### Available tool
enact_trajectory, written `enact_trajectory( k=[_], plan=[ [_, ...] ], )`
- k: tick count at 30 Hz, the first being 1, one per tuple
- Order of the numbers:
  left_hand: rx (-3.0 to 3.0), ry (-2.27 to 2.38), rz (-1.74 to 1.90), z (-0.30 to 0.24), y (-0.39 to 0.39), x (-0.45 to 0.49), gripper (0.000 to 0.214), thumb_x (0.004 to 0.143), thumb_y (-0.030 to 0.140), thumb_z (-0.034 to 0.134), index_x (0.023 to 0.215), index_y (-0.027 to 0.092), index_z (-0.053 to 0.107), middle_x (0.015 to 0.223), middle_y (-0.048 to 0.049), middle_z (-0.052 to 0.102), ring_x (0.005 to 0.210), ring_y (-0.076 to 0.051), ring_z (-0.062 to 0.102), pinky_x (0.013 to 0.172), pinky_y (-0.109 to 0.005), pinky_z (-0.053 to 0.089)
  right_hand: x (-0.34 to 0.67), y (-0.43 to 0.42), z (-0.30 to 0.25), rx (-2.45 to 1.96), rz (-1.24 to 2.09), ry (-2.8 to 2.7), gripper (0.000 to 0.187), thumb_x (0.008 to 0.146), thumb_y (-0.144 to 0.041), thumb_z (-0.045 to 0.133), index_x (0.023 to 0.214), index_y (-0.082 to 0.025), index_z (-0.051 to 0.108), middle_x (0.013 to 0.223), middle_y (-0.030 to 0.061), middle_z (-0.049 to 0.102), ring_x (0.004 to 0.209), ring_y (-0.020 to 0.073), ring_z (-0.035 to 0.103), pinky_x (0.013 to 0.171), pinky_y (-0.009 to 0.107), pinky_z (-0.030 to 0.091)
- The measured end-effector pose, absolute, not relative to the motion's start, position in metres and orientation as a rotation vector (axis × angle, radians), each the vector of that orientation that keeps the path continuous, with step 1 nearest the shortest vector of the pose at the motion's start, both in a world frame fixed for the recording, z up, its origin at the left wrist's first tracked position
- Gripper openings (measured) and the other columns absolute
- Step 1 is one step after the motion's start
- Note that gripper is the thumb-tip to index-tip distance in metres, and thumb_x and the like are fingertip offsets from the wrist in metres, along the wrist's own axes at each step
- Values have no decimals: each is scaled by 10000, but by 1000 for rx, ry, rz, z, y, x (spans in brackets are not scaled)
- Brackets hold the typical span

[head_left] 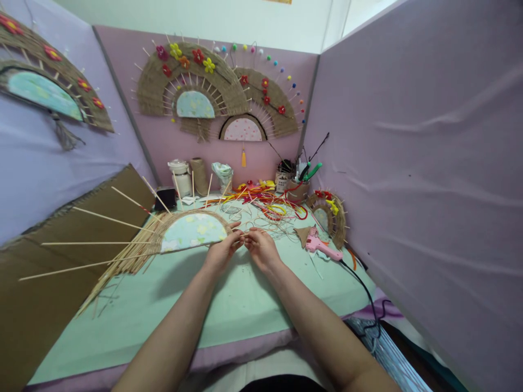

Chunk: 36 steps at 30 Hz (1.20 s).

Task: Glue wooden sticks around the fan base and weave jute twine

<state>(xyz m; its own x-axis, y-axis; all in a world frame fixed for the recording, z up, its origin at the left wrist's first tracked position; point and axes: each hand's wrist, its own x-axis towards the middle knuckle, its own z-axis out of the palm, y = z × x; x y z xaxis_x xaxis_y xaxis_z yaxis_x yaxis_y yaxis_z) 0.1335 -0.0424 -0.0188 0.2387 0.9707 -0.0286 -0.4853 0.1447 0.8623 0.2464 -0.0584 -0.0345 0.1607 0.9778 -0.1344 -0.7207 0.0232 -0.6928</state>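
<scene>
A half-woven straw fan (180,235) with a pale blue flowered centre lies on the green table (229,310), its bare sticks (102,218) spreading out to the left. My left hand (223,251) pinches the fan's right corner. My right hand (260,247) meets it fingertip to fingertip there, pinched on a thin strand. A loose tangle of straw fibre (261,220) lies just beyond both hands.
A pink glue gun (321,245) with a black cord lies to the right, beside a small finished fan (329,215). Coloured cords (269,201), jars and a tool cup (296,188) line the back edge. Finished fans (192,81) hang on the purple walls. Brown cardboard (49,261) leans at left.
</scene>
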Motion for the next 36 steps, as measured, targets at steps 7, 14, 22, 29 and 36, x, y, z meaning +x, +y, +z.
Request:
enact_trajectory(
  k=[7, 14, 22, 29, 36],
  plan=[
    [811, 720, 1186, -18, -38, 127, 370, 680, 173, 738, 1034, 168, 632, 793, 1, 664, 698, -89, 632, 669, -197, 513, 248, -60, -34, -709, 1407, -435, 236, 627, -275, 672, 812, -189, 554, 726, 18, 653, 648, 119, 588, 590, 221, 455],
    [708, 621, 1110, -16, -38, 123, 345, 709, 132, 708, 1041, 164, 618, 785, -2, 673, 680, -87, 641, 663, -196, 530, 246, -65, -30, -740, 1344, -570, 296, 592, -231, 721, 852, -214, 581, 730, -40, 566, 638, 96, 521, 548, 206, 393],
    [640, 590, 1047, -18, -36, 118, 315, 738, 121, 672, 1049, 167, 649, 726, 6, 668, 624, -71, 617, 631, -175, 513, 244, -71, -29, -837, 973, -1002, 277, 671, -231, 711, 943, -244, 665, 833, -6, 597, 736, 130, 516, 714, 250, 438],
    [659, 572, 990, -20, -36, 118, 287, 727, 146, 690, 1013, 152, 674, 784, -16, 683, 629, -77, 606, 616, -182, 493, 245, -73, -27, -902, 847, -1109, 129, 694, -227, 711, 817, -266, 721, 893, 12, 605, 823, 163, 537, 833, 298, 440],
    [664, 577, 994, -19, -36, 118, 288, 730, 159, 695, 1017, 152, 672, 757, -16, 671, 646, -88, 607, 616, -192, 482, 243, -76, -24, -969, 835, -1080, 29, 708, -264, 693, 718, -238, 690, 883, 17, 550, 815, 158, 532, 686, 245, 432]
  ],
)
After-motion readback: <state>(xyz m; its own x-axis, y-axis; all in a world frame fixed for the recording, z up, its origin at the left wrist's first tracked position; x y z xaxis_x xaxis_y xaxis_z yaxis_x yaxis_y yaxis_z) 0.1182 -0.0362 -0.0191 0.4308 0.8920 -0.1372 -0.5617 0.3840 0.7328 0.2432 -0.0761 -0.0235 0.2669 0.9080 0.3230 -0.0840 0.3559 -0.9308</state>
